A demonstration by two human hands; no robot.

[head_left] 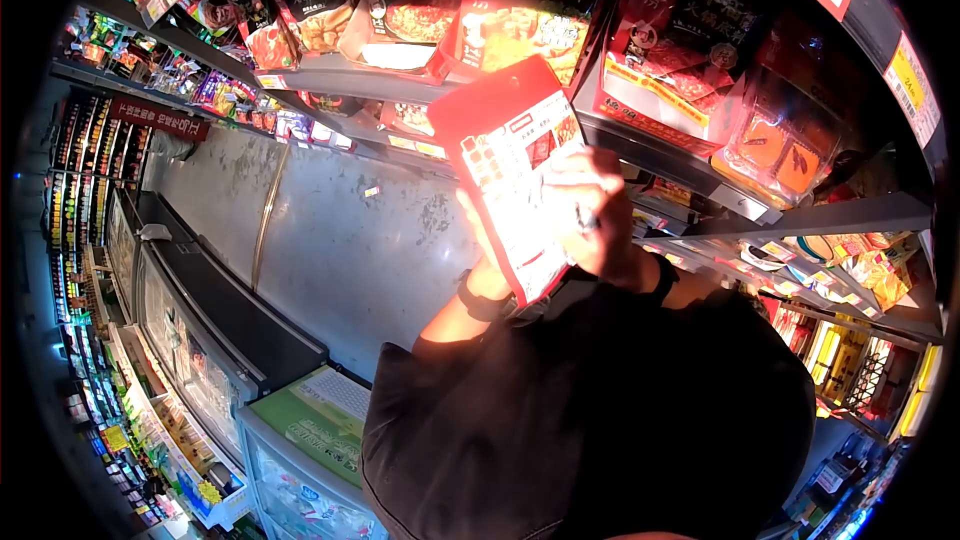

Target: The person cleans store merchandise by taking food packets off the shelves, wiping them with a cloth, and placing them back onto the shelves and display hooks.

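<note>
A red hotpot seasoning packet point(505, 175) is held up in front of my chest, tilted, with its printed white panel facing me. Strong glare washes out much of the print. My left hand point(486, 265) supports the packet from behind along its left and lower side; most of its fingers are hidden. Across the packet's right edge lies my right hand point(597, 208), its fingers curled against the front; the glare blurs the fingertips. Both wrists wear dark bands.
Shelves ahead hold several hotpot base packets point(420, 10) in red display boxes and a clear-lidded orange pack point(775, 150). Price tags line the shelf edge point(740, 198). Behind the grey aisle floor point(350, 230) stand chest freezers point(190, 340) and a green-topped cabinet point(315, 420).
</note>
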